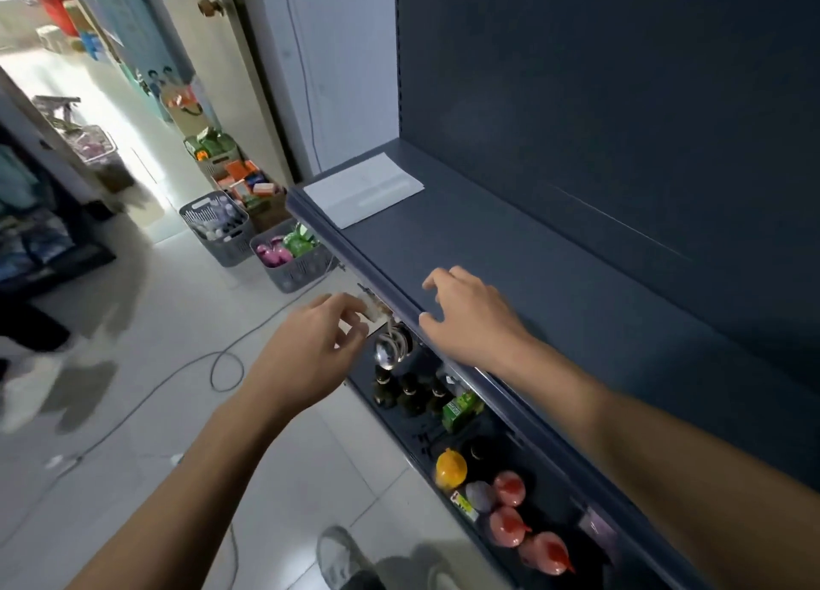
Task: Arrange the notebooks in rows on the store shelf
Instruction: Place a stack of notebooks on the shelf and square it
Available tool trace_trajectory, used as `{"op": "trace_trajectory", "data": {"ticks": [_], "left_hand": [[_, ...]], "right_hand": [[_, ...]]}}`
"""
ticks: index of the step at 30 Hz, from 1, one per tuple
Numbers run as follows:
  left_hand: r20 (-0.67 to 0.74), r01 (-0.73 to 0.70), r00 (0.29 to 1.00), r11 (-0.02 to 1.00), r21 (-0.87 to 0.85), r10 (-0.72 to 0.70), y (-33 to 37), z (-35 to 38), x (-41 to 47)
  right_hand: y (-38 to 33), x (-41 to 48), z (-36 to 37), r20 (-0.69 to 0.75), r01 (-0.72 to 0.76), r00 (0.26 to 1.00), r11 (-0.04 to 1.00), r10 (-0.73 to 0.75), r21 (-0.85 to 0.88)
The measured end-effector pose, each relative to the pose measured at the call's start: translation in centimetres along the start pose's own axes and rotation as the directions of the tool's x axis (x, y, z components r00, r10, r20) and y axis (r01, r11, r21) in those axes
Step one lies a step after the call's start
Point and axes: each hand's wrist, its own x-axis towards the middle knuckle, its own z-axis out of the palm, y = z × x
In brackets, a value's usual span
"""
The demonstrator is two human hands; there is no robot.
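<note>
A dark blue store shelf [554,278] runs from the upper left to the lower right. One flat white notebook [364,187] lies at its far left end. My right hand [470,318] hovers over the shelf's front edge, fingers spread, holding nothing. My left hand [310,350] is out in front of the shelf, below its edge, fingers loosely curled and apart, with nothing in them. No other notebooks are in view.
A lower shelf [510,456] holds dark bottles, a green carton and pink and orange containers. Grey baskets [217,225] of goods and cardboard boxes stand on the tiled floor to the left. A cable [222,367] trails across the floor. My shoe [337,554] shows at the bottom.
</note>
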Motion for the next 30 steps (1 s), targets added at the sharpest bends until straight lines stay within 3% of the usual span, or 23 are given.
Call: {"op": "trace_trajectory", "data": {"ticks": [13,24,30], "left_hand": [[0.042,-0.070,0.997,0.998,-0.005,0.071,-18.8,-7.2,12.2],[0.153,-0.326,0.933,0.945,-0.016,0.324,-21.6,-5.6,29.6],[0.203,-0.340,0.920,0.940,-0.003,0.334,-21.6,-3.7,36.9]], "right_hand": [[-10.3,16.3,5.6,-0.047,-0.227,0.972,0.973,0.229,0.041],[-8.1,27.4,5.9,-0.083,-0.424,0.897,0.898,0.434,0.114],[-7.2,30.9,6.4,-0.054,-0.588,0.799,0.797,0.599,0.139]]}}
